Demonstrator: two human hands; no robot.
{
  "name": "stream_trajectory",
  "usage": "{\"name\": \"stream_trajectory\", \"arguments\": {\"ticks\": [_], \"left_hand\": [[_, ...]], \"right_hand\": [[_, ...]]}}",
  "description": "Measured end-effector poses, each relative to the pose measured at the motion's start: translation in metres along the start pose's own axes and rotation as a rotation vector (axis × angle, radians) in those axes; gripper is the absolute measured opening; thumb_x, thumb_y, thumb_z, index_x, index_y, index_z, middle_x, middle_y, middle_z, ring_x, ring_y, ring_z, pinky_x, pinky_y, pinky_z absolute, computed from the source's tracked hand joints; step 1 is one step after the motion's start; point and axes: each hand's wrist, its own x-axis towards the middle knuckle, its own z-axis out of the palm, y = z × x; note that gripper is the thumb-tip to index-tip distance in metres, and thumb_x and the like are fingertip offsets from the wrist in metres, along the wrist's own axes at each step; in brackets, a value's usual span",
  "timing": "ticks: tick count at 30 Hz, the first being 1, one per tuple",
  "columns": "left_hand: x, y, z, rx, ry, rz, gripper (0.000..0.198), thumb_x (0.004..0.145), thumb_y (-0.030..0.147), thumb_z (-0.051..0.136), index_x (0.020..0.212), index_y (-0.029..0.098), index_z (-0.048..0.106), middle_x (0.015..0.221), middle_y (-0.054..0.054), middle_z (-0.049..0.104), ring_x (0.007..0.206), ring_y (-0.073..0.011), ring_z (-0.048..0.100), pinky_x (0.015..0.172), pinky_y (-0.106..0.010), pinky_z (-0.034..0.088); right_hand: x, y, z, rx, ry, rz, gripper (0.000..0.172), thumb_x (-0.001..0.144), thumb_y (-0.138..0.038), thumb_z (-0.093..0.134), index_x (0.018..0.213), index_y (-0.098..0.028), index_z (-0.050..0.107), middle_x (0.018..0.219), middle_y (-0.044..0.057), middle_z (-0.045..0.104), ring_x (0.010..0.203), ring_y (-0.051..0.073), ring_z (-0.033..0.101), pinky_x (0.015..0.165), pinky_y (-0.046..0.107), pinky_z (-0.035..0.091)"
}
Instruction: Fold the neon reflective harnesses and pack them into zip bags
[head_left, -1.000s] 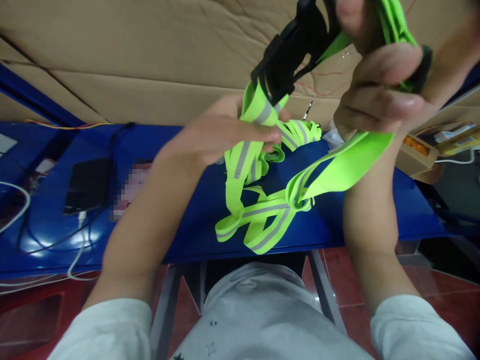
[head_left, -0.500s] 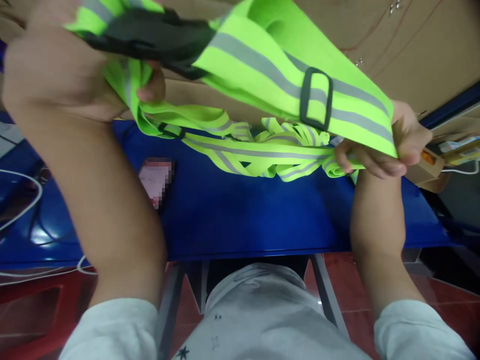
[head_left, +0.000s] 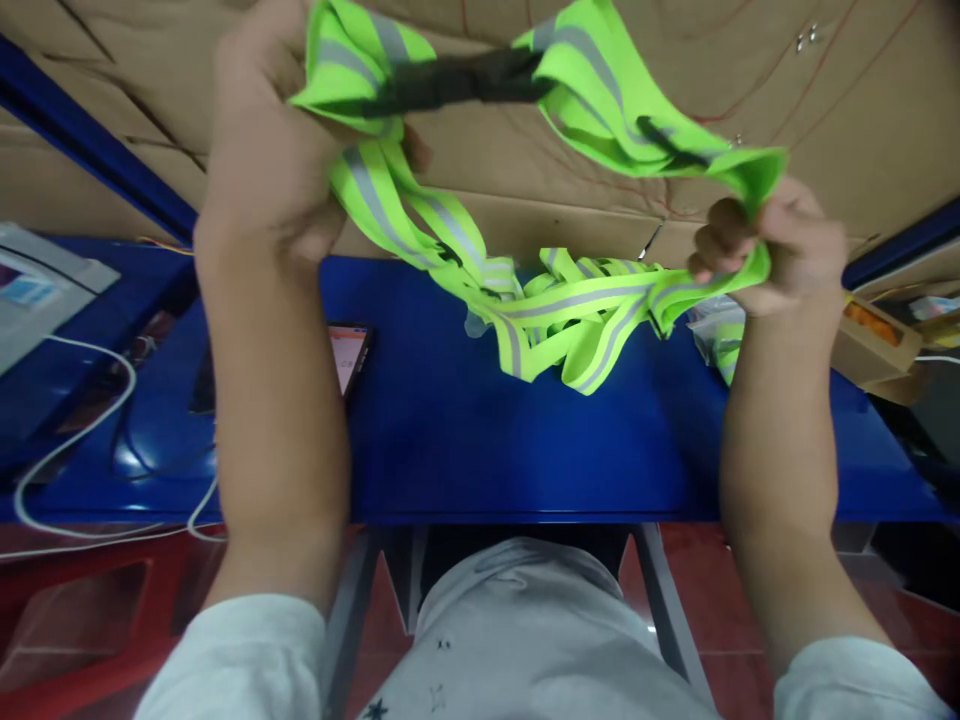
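Observation:
A neon-green reflective strap (head_left: 600, 85) with grey stripes stretches between my two raised hands. My left hand (head_left: 266, 150), at the upper left, is closed around one bunched end, though motion blurs it. Beside it, a black buckle (head_left: 465, 82) joins sections of the strap. My right hand (head_left: 780, 245) grips the other end, its fingers curled around the webbing. A small black slider (head_left: 667, 140) sits on the upper length near that hand. Lower lengths sag toward a tangled heap of the same green webbing (head_left: 577, 310) above the blue table.
A phone (head_left: 351, 352) lies on the blue table (head_left: 525, 450), partly behind my left forearm. White cables (head_left: 90, 350) and a grey device (head_left: 45, 290) are at the left. A clear plastic bag (head_left: 716, 325) and a cardboard box (head_left: 874, 335) stand at the right. Cardboard panels (head_left: 585, 200) line the back.
My left hand has moved right, closer to my right hand. The strap between them has slackened and twisted, and the buckle has shifted right.

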Motion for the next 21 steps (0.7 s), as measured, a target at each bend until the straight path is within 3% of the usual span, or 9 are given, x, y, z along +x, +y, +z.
{"name": "stream_trajectory", "arguments": {"ticks": [2, 5, 7, 9, 12, 15, 18, 21], "left_hand": [[-0.001, 0.003, 0.013, -0.3, -0.115, -0.121, 0.009, 0.095, 0.03, 0.062, 0.093, 0.022, 0.066, 0.095, 0.007, 0.071, 0.099, -0.0144, 0.07, 0.089, -0.031, 0.063], [-0.003, 0.01, 0.027, -0.448, -0.217, -0.29, 0.043, 0.108, 0.018, 0.027, 0.082, 0.016, 0.062, 0.084, 0.003, 0.067, 0.095, -0.0117, 0.074, 0.1, -0.033, 0.058], [-0.003, 0.01, 0.031, -0.423, -0.241, -0.349, 0.034, 0.105, 0.019, 0.038, 0.082, 0.016, 0.064, 0.084, 0.002, 0.069, 0.084, -0.012, 0.073, 0.094, -0.033, 0.06], [-0.004, 0.004, 0.032, -0.305, -0.224, -0.367, 0.007, 0.09, 0.02, 0.064, 0.086, 0.018, 0.069, 0.088, 0.001, 0.073, 0.077, -0.0133, 0.07, 0.08, -0.032, 0.062], [-0.005, -0.011, 0.025, 0.071, -0.249, -0.348, 0.023, 0.072, 0.019, 0.081, 0.095, 0.02, 0.076, 0.088, 0.001, 0.076, 0.067, -0.0108, 0.063, 0.058, -0.023, 0.052], [-0.006, -0.022, 0.019, 0.304, -0.397, -0.355, 0.019, 0.079, 0.024, 0.077, 0.097, 0.019, 0.08, 0.084, -0.001, 0.077, 0.067, -0.0107, 0.062, 0.059, -0.022, 0.051], [-0.007, -0.021, 0.027, 0.069, -0.393, -0.35, 0.013, 0.085, 0.018, 0.072, 0.097, 0.017, 0.077, 0.091, -0.005, 0.078, 0.079, -0.0173, 0.072, 0.077, -0.033, 0.062], [-0.007, -0.011, 0.049, -0.331, -0.217, -0.295, 0.013, 0.095, 0.013, 0.058, 0.093, 0.014, 0.071, 0.09, -0.004, 0.073, 0.091, -0.0198, 0.075, 0.095, -0.041, 0.064]], "right_hand": [[0.002, 0.005, 0.011, -0.025, -0.088, 0.018, 0.046, 0.083, -0.041, 0.081, 0.124, -0.021, 0.069, 0.06, -0.015, 0.062, 0.055, 0.003, 0.06, 0.068, 0.029, 0.049], [0.009, 0.021, 0.021, 0.005, -0.111, 0.112, 0.056, 0.074, -0.029, 0.09, 0.125, -0.018, 0.07, 0.082, -0.006, 0.075, 0.069, 0.008, 0.068, 0.073, 0.028, 0.052], [0.016, 0.035, 0.021, 0.078, -0.1, 0.144, 0.052, 0.075, -0.027, 0.089, 0.123, -0.019, 0.07, 0.092, -0.003, 0.076, 0.071, 0.008, 0.066, 0.072, 0.028, 0.052], [0.023, 0.048, 0.017, 0.145, -0.056, 0.109, 0.043, 0.082, -0.031, 0.082, 0.122, -0.021, 0.07, 0.087, -0.005, 0.071, 0.066, 0.007, 0.059, 0.073, 0.029, 0.051], [0.028, 0.061, 0.005, 0.124, 0.019, 0.102, 0.031, 0.091, -0.033, 0.072, 0.121, -0.025, 0.069, 0.078, -0.007, 0.062, 0.061, 0.006, 0.045, 0.074, 0.027, 0.049], [0.027, 0.067, -0.005, -0.016, -0.036, 0.229, 0.032, 0.084, -0.029, 0.082, 0.112, -0.019, 0.071, 0.084, -0.001, 0.069, 0.067, 0.01, 0.054, 0.07, 0.028, 0.047], [0.026, 0.068, -0.007, -0.195, -0.113, 0.311, 0.029, 0.08, -0.028, 0.089, 0.1, -0.016, 0.073, 0.083, 0.002, 0.072, 0.074, 0.013, 0.059, 0.072, 0.027, 0.046], [0.027, 0.057, -0.001, -0.416, -0.123, 0.29, 0.019, 0.085, -0.021, 0.086, 0.098, -0.015, 0.074, 0.082, 0.0, 0.07, 0.076, 0.012, 0.056, 0.074, 0.025, 0.043]]}}
